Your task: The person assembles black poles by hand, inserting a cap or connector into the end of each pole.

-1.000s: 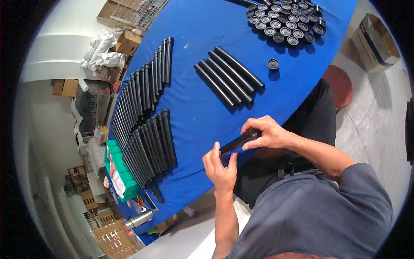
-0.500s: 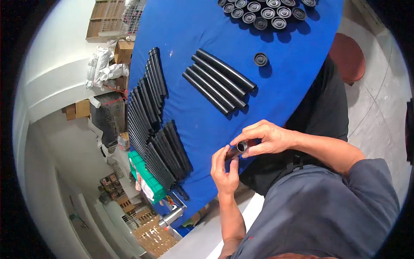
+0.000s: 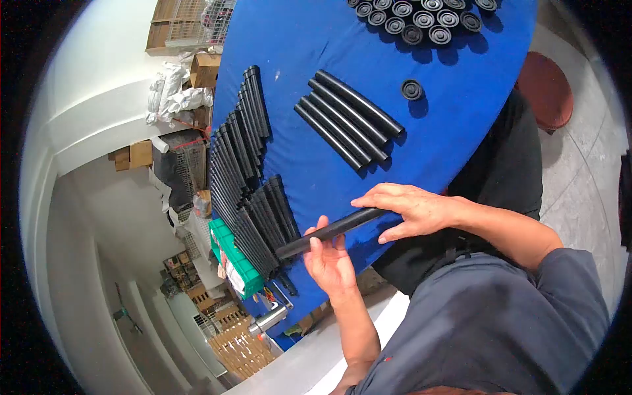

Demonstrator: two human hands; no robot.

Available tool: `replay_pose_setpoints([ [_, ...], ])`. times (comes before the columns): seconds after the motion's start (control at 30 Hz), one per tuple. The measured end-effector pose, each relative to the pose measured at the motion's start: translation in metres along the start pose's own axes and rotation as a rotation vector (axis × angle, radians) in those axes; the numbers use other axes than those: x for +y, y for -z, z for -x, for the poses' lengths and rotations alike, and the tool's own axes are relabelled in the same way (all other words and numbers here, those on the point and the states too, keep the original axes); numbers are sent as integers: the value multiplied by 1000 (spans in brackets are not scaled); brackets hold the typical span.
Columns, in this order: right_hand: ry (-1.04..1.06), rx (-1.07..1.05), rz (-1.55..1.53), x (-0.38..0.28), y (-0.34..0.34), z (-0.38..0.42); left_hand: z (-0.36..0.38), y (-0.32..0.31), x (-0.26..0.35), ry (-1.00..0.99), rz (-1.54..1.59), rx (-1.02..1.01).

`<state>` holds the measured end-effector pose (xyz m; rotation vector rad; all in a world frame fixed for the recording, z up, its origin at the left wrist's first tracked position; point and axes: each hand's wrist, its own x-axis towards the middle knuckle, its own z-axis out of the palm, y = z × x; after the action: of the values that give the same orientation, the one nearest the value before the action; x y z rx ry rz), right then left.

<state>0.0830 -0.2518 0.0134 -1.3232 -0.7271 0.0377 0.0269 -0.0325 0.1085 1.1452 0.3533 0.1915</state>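
Over the blue worktop [image 3: 368, 59], I see two bare hands busy with one long black tube [image 3: 329, 232]. The left hand [image 3: 334, 268] holds it near the low end, with the thumb on top and the fingers tucked underneath. The right hand [image 3: 415, 209] is at the other end. Its fingers reach over the top of the tube, and its thumb sticks out with a wide gap. I cannot tell if those fingers touch the tube, because they hide its end from me.

The tube slants up from the left hand to the right hand. From my view, its low end is just beside the big bunch of black tubes [image 3: 230, 164] on the left. I cannot tell if they touch.

Near the middle of the worktop, four loose tubes [image 3: 349, 110] lie side by side. One round black cap [image 3: 412, 89] sits alone, just past them. More black caps [image 3: 440, 35] are crowded together at the top of my view. A green box [image 3: 245, 264] is beside the bunch, and a shiny silver can [image 3: 268, 320] lies near it. Off to the right, I see a red stool [image 3: 545, 92].
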Motion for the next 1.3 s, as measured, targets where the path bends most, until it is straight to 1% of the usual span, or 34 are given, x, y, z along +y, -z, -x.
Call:
replay_pose_setpoints([
  [0.1,-101,-125,5,8,0,4,-1,43,-23,231,95,33],
  [0.13,-33,-37,4,6,-2,6,3,33,-31,244,70,134],
  [0.17,-58,-35,0,5,-2,7,10,21,-35,288,38,217],
  [0.23,-101,-36,-8,3,-1,7,12,40,-28,564,51,-116],
  [0.3,-126,-57,-2,0,1,4,26,37,-29,450,-484,-20],
  [0.33,-139,-67,-2,-1,1,3,29,33,-29,252,-731,-58],
  [0.37,-144,-65,-9,-3,2,3,32,29,-29,49,-993,-46],
  [0.43,-150,-59,-24,-7,4,1,22,12,-32,-668,-1421,-207],
  [0.47,-129,-37,-54,-4,3,1,16,-6,-30,-826,-1486,-277],
  [0.5,-109,-13,-85,0,1,2,13,-15,-31,-771,-1481,-305],
  [0.57,-91,14,-138,7,-2,3,-1,-6,-41,-728,-1465,-382],
  [0.67,-134,15,-214,7,-1,6,-9,5,-42,-597,-1405,-377],
  [0.73,-198,-15,-290,-2,4,2,-12,-4,-40,-645,-1393,-400],
  [0.77,-195,0,-302,-1,4,1,-13,-7,-38,-668,-1391,-407],
  [0.8,-191,15,-315,-1,4,1,-12,-8,-34,-653,-1421,-441],
  [0.9,-178,52,-354,-1,3,0,-5,-14,-30,-573,-1440,-423],
  [1.0,-166,72,-336,-1,3,-1,-3,-13,-32,-524,-1433,-460],
  [1.1,-213,74,-255,2,3,0,8,-22,-31,-875,-1520,-369],
  [1.13,-239,73,-221,2,3,0,14,-15,-32,-917,-1407,-370],
  [1.2,-306,86,-215,-1,3,-1,35,11,-41,-481,-1071,-379],
  [1.23,-339,91,-209,-4,2,-1,43,13,-48,-272,-891,-378],
  [1.27,-326,84,-179,-5,1,-1,47,13,-59,76,-533,-272],
  [1.3,-316,77,-142,-5,0,0,42,5,-59,389,-168,-231],
])
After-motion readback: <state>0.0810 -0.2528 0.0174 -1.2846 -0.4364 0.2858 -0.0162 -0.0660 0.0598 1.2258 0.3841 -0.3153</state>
